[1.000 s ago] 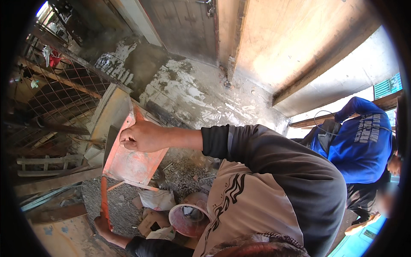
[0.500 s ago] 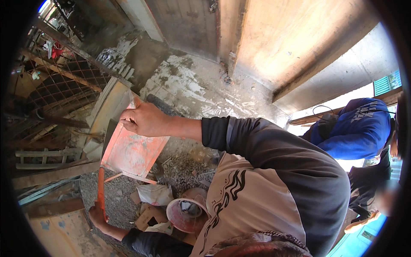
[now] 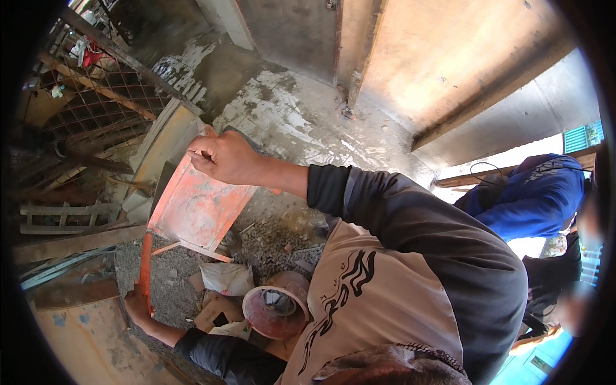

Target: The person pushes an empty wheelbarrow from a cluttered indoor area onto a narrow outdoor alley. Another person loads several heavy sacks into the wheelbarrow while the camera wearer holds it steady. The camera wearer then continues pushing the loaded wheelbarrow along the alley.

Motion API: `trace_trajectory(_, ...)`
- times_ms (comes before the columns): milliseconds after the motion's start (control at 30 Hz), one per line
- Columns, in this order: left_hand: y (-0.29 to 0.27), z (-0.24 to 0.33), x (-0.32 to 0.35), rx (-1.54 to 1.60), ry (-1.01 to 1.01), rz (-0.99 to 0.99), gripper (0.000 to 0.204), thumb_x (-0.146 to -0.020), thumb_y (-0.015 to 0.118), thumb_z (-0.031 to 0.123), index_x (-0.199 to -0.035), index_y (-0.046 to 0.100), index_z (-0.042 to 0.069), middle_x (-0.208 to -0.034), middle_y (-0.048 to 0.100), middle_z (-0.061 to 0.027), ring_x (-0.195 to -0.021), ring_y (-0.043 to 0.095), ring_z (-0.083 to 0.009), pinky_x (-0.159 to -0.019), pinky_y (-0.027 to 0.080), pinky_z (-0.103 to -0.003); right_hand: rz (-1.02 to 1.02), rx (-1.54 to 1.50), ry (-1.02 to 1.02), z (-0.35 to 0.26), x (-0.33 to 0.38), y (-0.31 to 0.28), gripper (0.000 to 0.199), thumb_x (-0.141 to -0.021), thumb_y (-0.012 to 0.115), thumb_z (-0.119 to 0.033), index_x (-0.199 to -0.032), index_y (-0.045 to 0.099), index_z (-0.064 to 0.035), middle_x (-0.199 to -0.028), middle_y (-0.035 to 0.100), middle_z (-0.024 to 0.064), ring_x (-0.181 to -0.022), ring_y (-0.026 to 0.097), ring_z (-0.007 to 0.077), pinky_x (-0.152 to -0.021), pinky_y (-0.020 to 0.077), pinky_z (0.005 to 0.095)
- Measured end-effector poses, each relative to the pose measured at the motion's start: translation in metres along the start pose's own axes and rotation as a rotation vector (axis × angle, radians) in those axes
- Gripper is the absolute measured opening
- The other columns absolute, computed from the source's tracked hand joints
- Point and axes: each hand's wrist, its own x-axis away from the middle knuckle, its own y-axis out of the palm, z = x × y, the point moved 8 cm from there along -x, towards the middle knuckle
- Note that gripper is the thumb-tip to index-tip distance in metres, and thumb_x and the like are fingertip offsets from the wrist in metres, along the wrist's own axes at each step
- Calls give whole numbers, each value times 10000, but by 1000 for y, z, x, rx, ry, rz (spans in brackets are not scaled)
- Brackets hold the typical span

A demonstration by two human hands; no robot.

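Observation:
A worn orange metal tray-like piece (image 3: 204,208), dusted with grey, stands left of centre. Its far upper edge is in my right hand (image 3: 226,157), whose fingers curl over the rim. A long orange bar (image 3: 147,266) runs from its near left corner toward me. My left hand (image 3: 138,306) is wrapped around the lower part of this bar. A thin strip of wood or metal (image 3: 204,251) runs along the piece's lower edge. What supports the piece underneath is hidden.
Gravel (image 3: 170,282) lies below, with a white sack (image 3: 228,278), a cardboard box (image 3: 218,313) and a round pinkish bucket (image 3: 277,309) near me. Metal mesh (image 3: 109,90) and timber stand left. Tall panels (image 3: 443,70) rise ahead. A person in blue (image 3: 532,196) bends at the right.
The view has shifted slightly. Both hands keep their holds on the orange piece and its bar, which sit a little higher in view.

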Motion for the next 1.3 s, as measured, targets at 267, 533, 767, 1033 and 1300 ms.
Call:
trace_trajectory(267,-7,3,6,45,46,110,658,-1045,481,595,-1027,656,-39,-589,539,-107,-403,558,-197,-346,442,-331,51,-29,-22,10,4,13,155,-977,705,-227,-999,738,-77,-686,704,79,-593,690,252,-654,552,371)
trace_trajectory(533,-11,19,28,127,-29,28,640,-1036,496,599,-931,616,-21,-584,524,-88,-406,548,-179,-321,412,-332,70,-64,58,7,6,10,147,-975,704,-237,-937,742,-100,-661,681,64,-581,651,281,-1031,424,454)
trace_trajectory(767,-6,0,13,167,98,84,619,-1016,533,600,-936,602,-10,-584,520,-80,-405,553,-171,-319,407,-317,-3,-141,154,7,5,12,244,-951,572,-234,-970,747,-65,-878,748,160,-765,718,362,-737,559,478)
trace_trajectory(1033,-4,-5,3,118,19,30,621,-1010,530,608,-1026,642,-2,-633,571,-98,-412,579,-187,-320,433,-317,69,-212,152,17,6,14,179,-974,710,-252,-931,753,-83,-707,700,87,-641,668,267,-1076,388,424)
trace_trajectory(1300,-13,-5,8,113,98,121,633,-1010,532,608,-1032,651,-13,-626,588,-107,-399,563,-182,-319,438,-319,-40,-275,245,10,5,16,204,-953,611,-211,-995,751,-68,-917,774,109,-843,741,311,-960,522,417)
